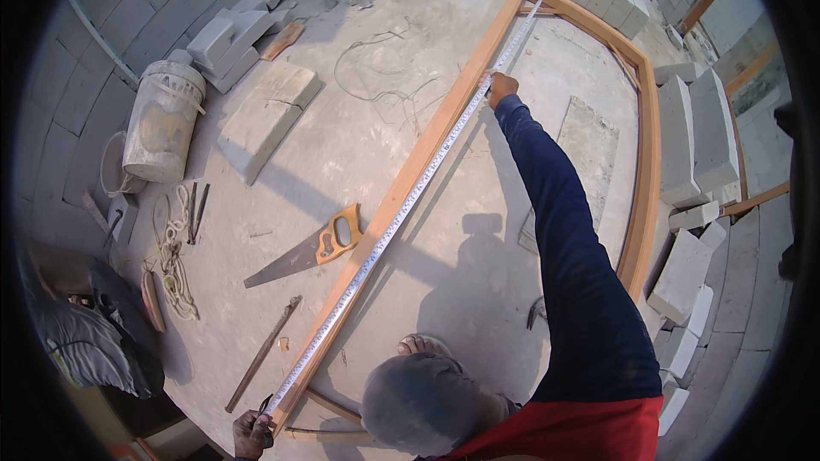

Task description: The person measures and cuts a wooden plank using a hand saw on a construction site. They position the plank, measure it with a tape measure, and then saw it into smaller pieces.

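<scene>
My right hand (502, 90), at the end of a dark blue sleeve, is closed on the white blade of a tape measure (410, 201) partway along a wooden frame (453, 111). The blade runs along the frame's long left rail and carries on past this hand toward the far corner. At the near end of that rail, my left hand (252, 435) is closed around the tape's near end. A small dark piece sticks up beside its fingers; I cannot make out what it is. My bent knee (418, 401) and bare toes (423, 345) show inside the frame.
A handsaw (307, 248) lies against the rail's left side, near a thin rod (263, 354). Farther left are rope (175, 273), a stained bucket (162, 122) and a concrete slab (269, 115). Grey blocks (683, 141) line the right; a dark tool head (535, 313) lies inside the frame.
</scene>
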